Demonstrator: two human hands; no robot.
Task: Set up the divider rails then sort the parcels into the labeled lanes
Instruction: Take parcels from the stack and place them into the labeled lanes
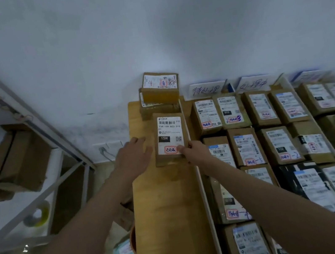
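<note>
Parcel in hand: we see one brown cardboard parcel (169, 137) lying flat on the wooden desk (168, 215) in the leftmost lane, near the far edge, its white label marked 15H facing up.
Left hand (133, 158): rests flat on the desk against the parcel's left side, fingers (140, 140) straight and close together.
Right hand (192, 150): pinches the parcel's near right corner, thumb on the label.
Stack behind: we count three parcels (159, 92) piled at the desk's far edge, touching the wall (146, 30).
Divider rail: one pale rail (205, 198) runs from near edge to far, just right of the held parcel.
Lane labels: two readable handwritten cards (207, 90), more blurred to the right.
Other lanes: parcels in rows (280, 145) fill them; we cannot count all.
Left of the desk: one metal rack (29, 127) holding cardboard boxes (17, 161).
</note>
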